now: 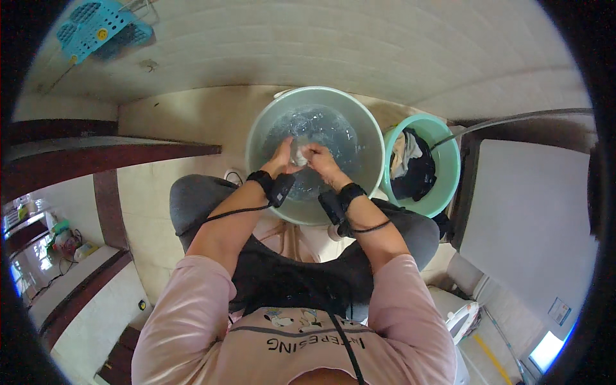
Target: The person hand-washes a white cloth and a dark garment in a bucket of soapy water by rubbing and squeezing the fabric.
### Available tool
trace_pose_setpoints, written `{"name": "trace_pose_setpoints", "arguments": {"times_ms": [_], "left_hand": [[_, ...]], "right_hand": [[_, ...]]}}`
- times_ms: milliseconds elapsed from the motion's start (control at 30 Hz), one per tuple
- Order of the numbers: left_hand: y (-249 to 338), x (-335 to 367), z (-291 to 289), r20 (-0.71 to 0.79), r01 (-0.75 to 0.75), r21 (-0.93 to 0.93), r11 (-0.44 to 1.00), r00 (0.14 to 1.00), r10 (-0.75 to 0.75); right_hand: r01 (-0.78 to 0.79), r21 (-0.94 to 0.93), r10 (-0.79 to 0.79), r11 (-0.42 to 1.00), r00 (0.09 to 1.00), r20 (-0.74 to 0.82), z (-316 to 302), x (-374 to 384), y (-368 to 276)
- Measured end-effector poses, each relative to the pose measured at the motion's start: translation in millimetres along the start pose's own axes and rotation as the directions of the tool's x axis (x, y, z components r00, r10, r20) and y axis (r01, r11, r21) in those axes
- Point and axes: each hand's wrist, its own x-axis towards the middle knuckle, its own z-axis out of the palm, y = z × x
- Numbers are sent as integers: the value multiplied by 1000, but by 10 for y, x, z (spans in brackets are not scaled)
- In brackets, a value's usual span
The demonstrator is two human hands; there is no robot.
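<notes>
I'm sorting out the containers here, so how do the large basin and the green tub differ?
The large basin is wider; the green tub is smaller.
The large basin is pale grey-green, the green tub a stronger mint.
The large basin holds water, the green tub dark and light fabric.
Both are round and open-topped.

Beige floor point(192, 115): wide basin point(314, 97), mint-green tub point(446, 170) beside.

Basin point(258, 144) reads pale grey-green, water point(330, 125) bluish grey, held item point(300, 156) whitish; smaller tub point(447, 176) mint green, contents point(416, 170) black and beige; slippers point(88, 38) turquoise; shirt point(269, 359) pink, cartoon-printed; trousers point(200, 197) dark grey
</notes>
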Motion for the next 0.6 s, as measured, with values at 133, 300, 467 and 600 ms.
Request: {"name": "trace_pose_setpoints", "arguments": {"times_ms": [133,300,467,600], "left_hand": [[149,42,78,325,-223,173,959,932,159],[30,-235,345,307,-492,791,364,833,460],[-174,-487,713,-135,-102,831,547,916,377],[-333,-428,698,-97,-30,605,796,989,110]], "right_hand": [[58,79,-59,995,998,10,180,-318,-719],[109,-404,-215,908,950,-227,79,-284,-792],[23,-508,-178,861,950,-257,-134,-96,-416],[-153,-555,-84,818,922,-377,-429,76,24]]}}
